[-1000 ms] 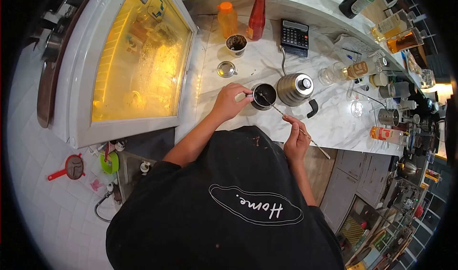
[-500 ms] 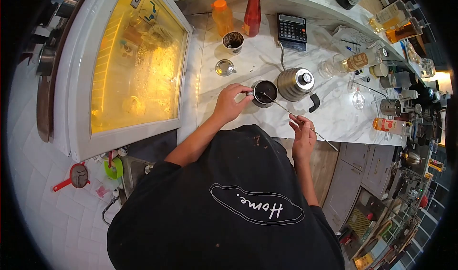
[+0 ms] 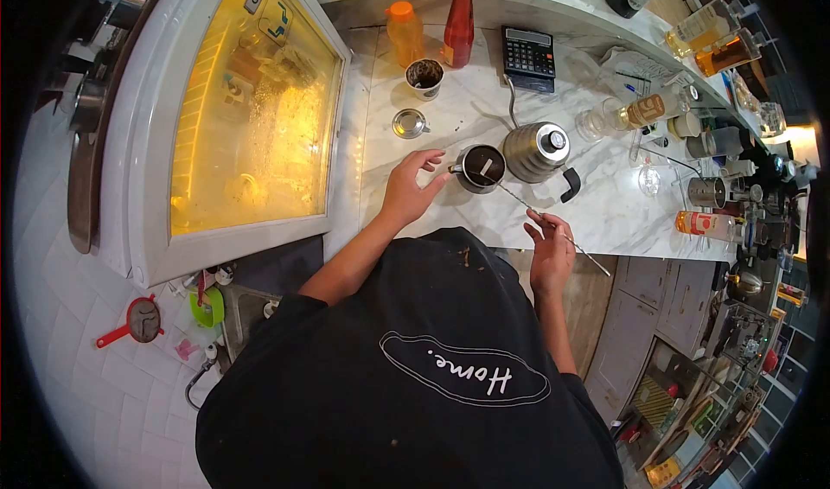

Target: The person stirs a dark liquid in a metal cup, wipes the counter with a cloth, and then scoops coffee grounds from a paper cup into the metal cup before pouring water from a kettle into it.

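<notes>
A metal cup (image 3: 471, 180) with dark liquid stands on the marble counter. My left hand (image 3: 410, 188) is beside its handle, fingers apart and holding nothing. My right hand (image 3: 551, 251) grips a long twisted bar spoon (image 3: 588, 256), whose lower end reaches into the cup. Right behind the cup is a steel gooseneck kettle (image 3: 529, 153) with a black handle. Farther left lie a small round metal lid (image 3: 408, 124) and a paper cup (image 3: 425, 77) with dark residue inside.
Behind stand an orange bottle (image 3: 405, 32), a red bottle (image 3: 459, 24) and a black calculator (image 3: 528, 57). A glass-door fridge (image 3: 251, 117) is at the left. Glass bottles (image 3: 646, 110) and bar tools line the right. A sink (image 3: 248, 309) sits at lower left.
My left hand has let go of the cup's handle and opened slightly to the left. The right hand still holds the spoon, and a light patch now shows in the cup.
</notes>
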### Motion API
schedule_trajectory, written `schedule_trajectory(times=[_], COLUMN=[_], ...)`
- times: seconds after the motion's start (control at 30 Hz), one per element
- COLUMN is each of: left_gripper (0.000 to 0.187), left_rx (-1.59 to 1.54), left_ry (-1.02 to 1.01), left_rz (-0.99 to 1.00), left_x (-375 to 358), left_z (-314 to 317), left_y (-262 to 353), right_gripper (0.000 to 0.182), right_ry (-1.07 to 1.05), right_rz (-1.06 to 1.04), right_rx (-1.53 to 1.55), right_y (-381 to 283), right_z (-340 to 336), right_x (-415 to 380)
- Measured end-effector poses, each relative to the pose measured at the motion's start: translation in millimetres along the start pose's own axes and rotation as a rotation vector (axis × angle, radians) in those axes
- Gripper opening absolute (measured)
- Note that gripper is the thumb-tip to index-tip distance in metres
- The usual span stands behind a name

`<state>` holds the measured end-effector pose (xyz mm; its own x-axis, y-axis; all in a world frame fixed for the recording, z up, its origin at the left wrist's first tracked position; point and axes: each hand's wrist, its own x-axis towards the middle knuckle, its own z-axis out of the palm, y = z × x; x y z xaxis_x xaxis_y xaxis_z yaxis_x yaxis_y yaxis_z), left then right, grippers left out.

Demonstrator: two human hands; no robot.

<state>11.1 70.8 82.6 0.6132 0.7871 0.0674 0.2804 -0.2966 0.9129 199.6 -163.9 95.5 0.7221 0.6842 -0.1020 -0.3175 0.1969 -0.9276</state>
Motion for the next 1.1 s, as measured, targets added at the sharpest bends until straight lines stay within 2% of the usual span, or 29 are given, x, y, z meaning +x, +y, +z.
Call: schedule_trajectory(times=[0.13, 0.23, 0.53, 0.73, 0.93, 1.1], left_gripper=[0.063, 0.067, 0.062, 0.051, 0.05, 0.065], left_rx=[-0.01, -0.005, -0.02, 0.005, 0.123, 0.387], left_ry=[0.024, 0.006, -0.016, 0.074, 0.125, 0.222], left_rz=[-0.055, -0.061, -0.081, -0.034, -0.036, 0.019], left_x=[-3, -6, -8, 1, 13, 42], left_z=[-3, -2, -5, -6, -14, -23], left_y=[3, -3, -14, -28, -62, -81], right_gripper=[0.036, 0.035, 0.036, 0.036, 0.035, 0.035], right_ry=[0.059, 0.077, 0.117, 0.14, 0.136, 0.055], right_rz=[0.009, 0.009, -0.021, -0.023, -0.023, -0.04], right_rx=[0.075, 0.104, 0.008, -0.084, -0.028, -0.03], right_y=[0, -1, -13, -11, -18, -30], right_z=[-1, 0, 3, -2, 4, 11], right_x=[2, 3, 11, 16, 25, 34])
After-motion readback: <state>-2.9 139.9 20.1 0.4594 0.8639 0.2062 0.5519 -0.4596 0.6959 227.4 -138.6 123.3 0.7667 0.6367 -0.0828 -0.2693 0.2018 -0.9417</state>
